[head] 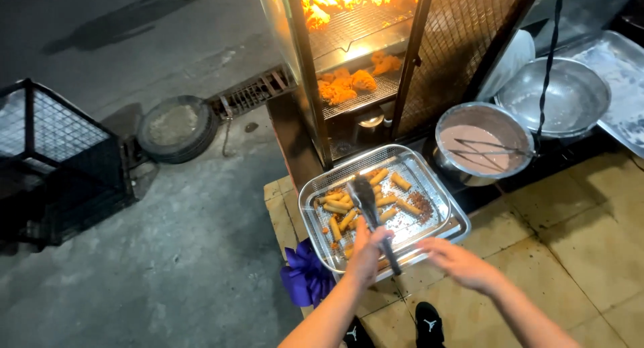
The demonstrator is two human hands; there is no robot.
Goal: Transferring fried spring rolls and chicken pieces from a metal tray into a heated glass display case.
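Observation:
My left hand (pixel 367 253) grips metal tongs (pixel 365 202) whose tips rest among several fried rolls (pixel 349 207) lying on a wire rack in a steel tray (pixel 443 187). The tray sits on a tiled ledge in front of a lit glass display case. My right hand (pixel 459 261) hovers open at the tray's near right corner, holding nothing. Crumbs are scattered across the rack's right side.
The display case (pixel 362 80) holds fried orange pieces on wire shelves. Right of the tray stand a pot of pale batter (pixel 479 147) with tongs lying in it, an empty steel bowl (pixel 557 93) and a flat tray (pixel 624 86). A tyre (pixel 176 128), a wire crate (pixel 60 153) and a purple bag (pixel 305 274) lie left.

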